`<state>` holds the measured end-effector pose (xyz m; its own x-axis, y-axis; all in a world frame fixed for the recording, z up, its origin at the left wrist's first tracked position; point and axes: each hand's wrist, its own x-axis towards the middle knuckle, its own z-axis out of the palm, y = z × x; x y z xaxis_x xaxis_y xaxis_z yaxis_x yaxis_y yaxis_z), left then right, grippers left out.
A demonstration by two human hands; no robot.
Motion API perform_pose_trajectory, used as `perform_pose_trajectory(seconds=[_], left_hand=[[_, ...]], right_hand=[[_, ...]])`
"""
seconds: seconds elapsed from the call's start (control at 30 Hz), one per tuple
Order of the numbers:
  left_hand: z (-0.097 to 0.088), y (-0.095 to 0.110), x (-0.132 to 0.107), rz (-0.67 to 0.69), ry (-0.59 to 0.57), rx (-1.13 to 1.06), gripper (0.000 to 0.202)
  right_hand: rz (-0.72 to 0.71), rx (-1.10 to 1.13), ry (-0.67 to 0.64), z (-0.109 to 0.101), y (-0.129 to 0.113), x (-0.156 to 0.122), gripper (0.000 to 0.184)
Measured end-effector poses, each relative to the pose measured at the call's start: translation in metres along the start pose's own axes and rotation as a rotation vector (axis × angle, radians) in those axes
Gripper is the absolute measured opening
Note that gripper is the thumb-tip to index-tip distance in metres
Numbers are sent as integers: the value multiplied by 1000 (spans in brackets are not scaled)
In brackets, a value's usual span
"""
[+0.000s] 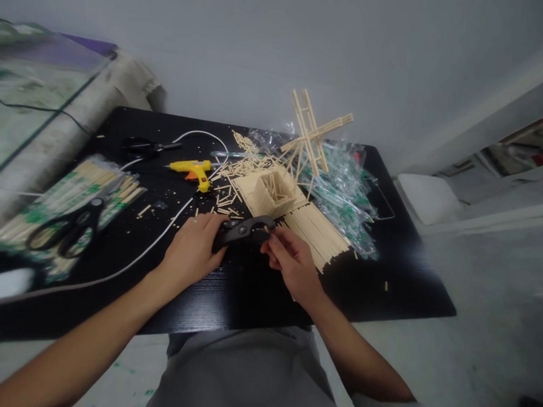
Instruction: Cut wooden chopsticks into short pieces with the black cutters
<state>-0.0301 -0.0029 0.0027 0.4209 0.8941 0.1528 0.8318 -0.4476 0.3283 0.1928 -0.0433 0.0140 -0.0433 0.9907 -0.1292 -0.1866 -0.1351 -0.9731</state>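
My left hand (196,242) is closed around black pruning shears (243,229), whose curved jaw points right. Close to that jaw, my right hand (291,259) pinches a thin wooden stick (266,229); only a small pale bit of it shows, and I cannot tell whether it touches the blade. Just beyond the hands, a square box of sticks (274,194) sits on a flat stick base (245,187). Behind it stands a windmill-like frame of sticks (309,129) with crossed blades. Loose sticks (319,236) lie side by side to the right of the box.
A yellow glue gun (194,170) with a white cord lies left of the base, among short cut pieces (226,198). Black scissors (72,226) rest on bagged sticks (113,186) at the left. Green-and-clear wrappers (345,195) cover the black table's (386,276) back right.
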Motion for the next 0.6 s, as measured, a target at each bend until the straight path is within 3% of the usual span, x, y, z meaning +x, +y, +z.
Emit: perform_pose_trajectory(seconds=[0.6], left_hand=[[-2,11,-1,-87,-143,67,25]], right_hand=[[25,-51,-93,5,-4,-4,36]])
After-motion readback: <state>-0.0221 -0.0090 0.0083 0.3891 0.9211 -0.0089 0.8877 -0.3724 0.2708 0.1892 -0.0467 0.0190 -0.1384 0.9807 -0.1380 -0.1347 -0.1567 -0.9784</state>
